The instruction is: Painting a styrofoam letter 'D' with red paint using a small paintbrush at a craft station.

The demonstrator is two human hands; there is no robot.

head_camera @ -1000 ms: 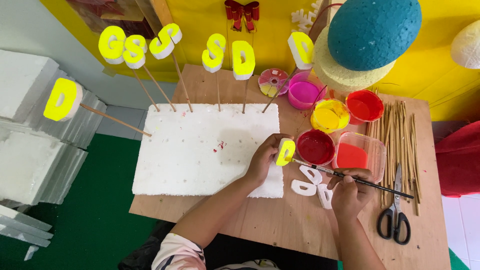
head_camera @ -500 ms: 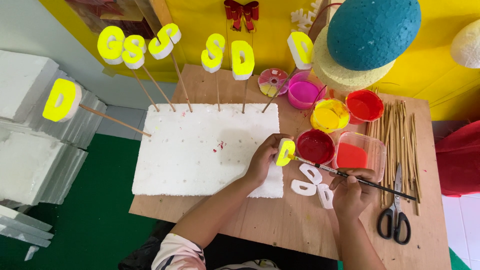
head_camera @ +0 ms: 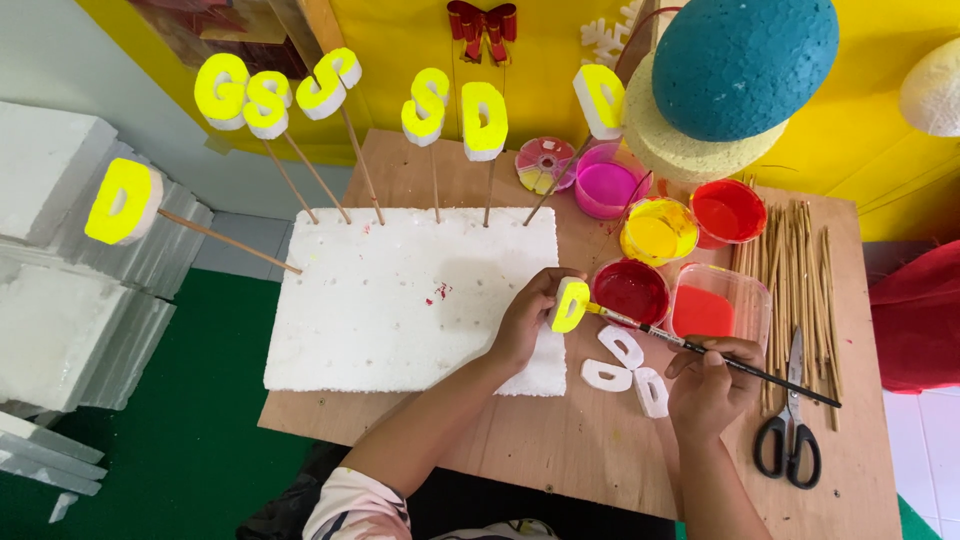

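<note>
From the head camera, the left hand (head_camera: 525, 325) has its grip clenched around a small foam letter (head_camera: 571, 305), painted yellow on its face, held just above the right edge of the white foam board (head_camera: 400, 300). The right hand (head_camera: 708, 385) pinches a thin paintbrush (head_camera: 720, 357); its tip touches the letter at the letter's 3 o'clock side, while the handle runs off toward 4 o'clock.

Three unpainted white foam letters (head_camera: 625, 362) lie on the wooden worktop (head_camera: 560, 450) between the two hands, at 6 o'clock from the held letter. A bowl of dark red paint (head_camera: 630, 292) sits just beside the letter at 2 o'clock, with a clear tub of red paint (head_camera: 715, 308) next to it. Yellow (head_camera: 658, 232), pink (head_camera: 607, 186) and red (head_camera: 728, 212) paint pots stand farther back. Bamboo sticks (head_camera: 800, 280) and black-handled scissors (head_camera: 790, 440) lie along the worktop's right side. Finished yellow letters on sticks (head_camera: 430, 100) rise from the board's far edge.
</note>
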